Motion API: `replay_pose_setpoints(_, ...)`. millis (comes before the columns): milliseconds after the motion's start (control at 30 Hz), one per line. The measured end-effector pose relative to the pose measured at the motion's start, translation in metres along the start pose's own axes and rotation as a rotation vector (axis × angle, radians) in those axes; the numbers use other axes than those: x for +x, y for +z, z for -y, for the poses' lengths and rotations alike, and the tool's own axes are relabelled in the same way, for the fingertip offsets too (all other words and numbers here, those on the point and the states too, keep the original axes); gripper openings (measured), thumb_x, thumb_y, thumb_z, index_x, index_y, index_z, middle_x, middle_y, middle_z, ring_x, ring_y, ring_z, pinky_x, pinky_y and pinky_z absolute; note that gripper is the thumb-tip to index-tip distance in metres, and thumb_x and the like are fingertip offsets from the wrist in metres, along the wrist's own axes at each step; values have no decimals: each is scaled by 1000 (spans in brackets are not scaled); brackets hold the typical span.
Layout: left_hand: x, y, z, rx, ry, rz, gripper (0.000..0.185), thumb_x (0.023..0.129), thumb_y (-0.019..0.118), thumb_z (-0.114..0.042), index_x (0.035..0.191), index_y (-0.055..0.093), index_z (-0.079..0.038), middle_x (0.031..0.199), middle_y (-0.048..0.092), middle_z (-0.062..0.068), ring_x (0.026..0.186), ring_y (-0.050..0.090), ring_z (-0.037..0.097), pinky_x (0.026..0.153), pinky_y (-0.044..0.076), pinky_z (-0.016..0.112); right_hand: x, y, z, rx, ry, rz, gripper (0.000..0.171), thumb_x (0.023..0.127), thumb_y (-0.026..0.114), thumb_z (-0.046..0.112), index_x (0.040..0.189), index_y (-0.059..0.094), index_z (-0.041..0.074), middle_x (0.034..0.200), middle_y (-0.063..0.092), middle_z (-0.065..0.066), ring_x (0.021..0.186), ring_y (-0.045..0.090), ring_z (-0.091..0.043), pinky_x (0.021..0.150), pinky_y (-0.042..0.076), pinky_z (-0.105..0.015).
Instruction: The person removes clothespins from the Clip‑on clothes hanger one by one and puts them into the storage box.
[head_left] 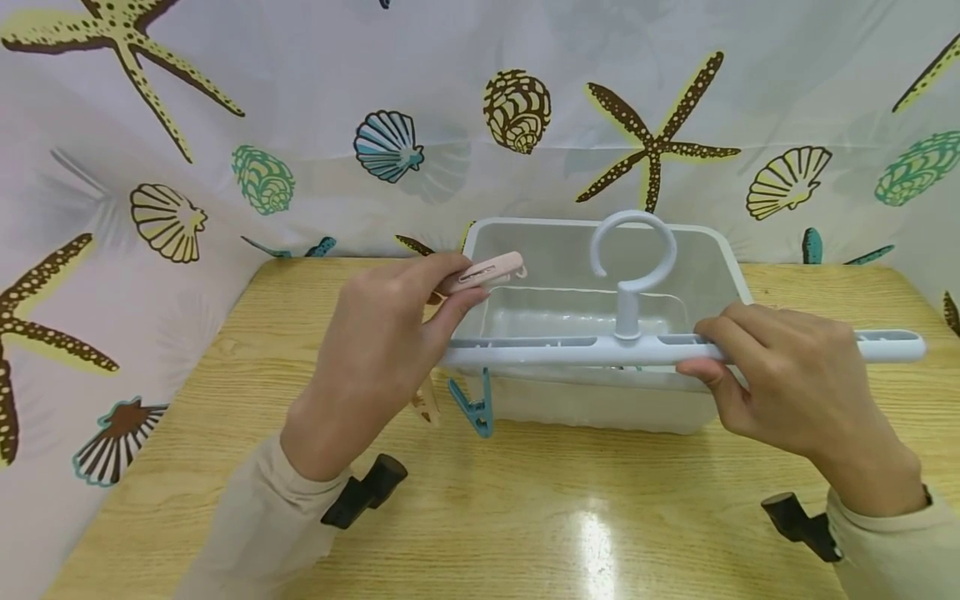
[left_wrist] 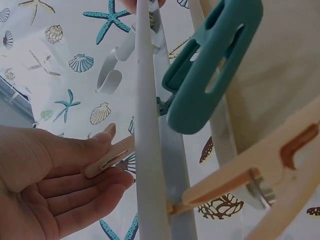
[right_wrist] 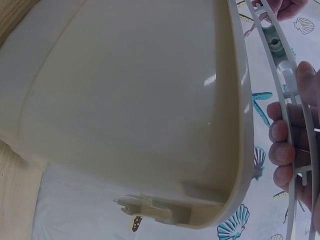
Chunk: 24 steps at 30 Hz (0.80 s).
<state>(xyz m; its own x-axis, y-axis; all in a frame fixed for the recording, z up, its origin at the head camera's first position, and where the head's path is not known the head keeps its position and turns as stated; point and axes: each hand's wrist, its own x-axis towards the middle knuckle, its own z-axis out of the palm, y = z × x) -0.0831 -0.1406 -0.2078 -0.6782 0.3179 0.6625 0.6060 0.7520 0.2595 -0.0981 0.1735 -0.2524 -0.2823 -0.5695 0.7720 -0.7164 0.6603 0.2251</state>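
— Nearest, what's there?
— Left hand (head_left: 382, 350) pinching a pink peg (head_left: 483, 271); right hand (head_left: 787, 387) curled round the hanger bar (head_left: 652, 350).
— Around them?
— White tub (head_left: 720, 250) behind the bar on the table (head_left: 525, 500) — a teal peg (head_left: 472, 407) dangles in front.

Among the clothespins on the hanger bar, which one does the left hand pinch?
The pink clothespin, raised above the white hanger bar between the left hand thumb and fingers. The teal clothespin and the beige clothespin hang below the bar, untouched.
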Motion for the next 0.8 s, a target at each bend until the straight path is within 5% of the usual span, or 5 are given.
replay_pose_setpoints(800,13,8,2,29,-38,55,24,86,74,-13,102,69,4,93,71,13,77,66,25,71,53,36,4,5,2,0,-2,7,55,102,39,46,76,61,3,61,50,0,41,38,-11,35,31,-31)
